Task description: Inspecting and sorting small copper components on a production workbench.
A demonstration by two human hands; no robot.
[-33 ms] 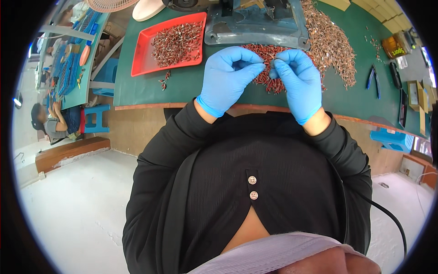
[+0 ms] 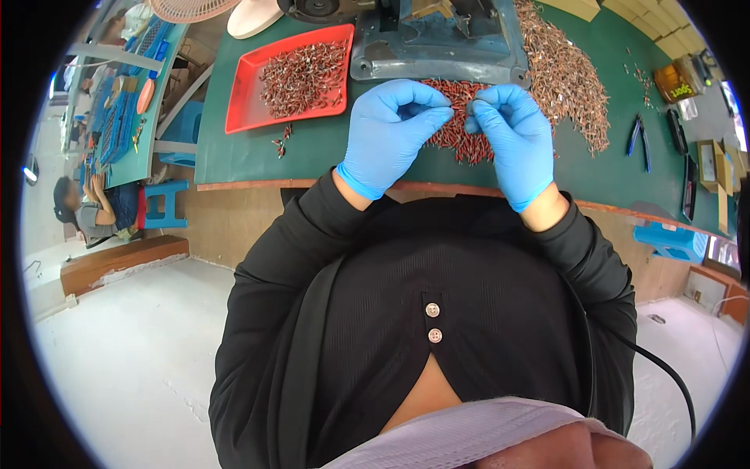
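Green surface fills my upper frame, bearing a red tray of small parts at upper left. At far right sit a tan box and an orange-labelled packet. My left hand and right hand, blue-gloved, pinch fingertips together over the red parts pile at top centre; what they clamp is too small to tell.

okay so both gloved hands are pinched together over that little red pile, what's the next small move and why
Probably lower one pinched piece and set it apart from the small red pile of parts. The blue-gloved left hand and blue-gloved right hand meet fingertip to fingertip right above it, seemingly working on something too small to make out. The red plastic tray already holds similar pieces.
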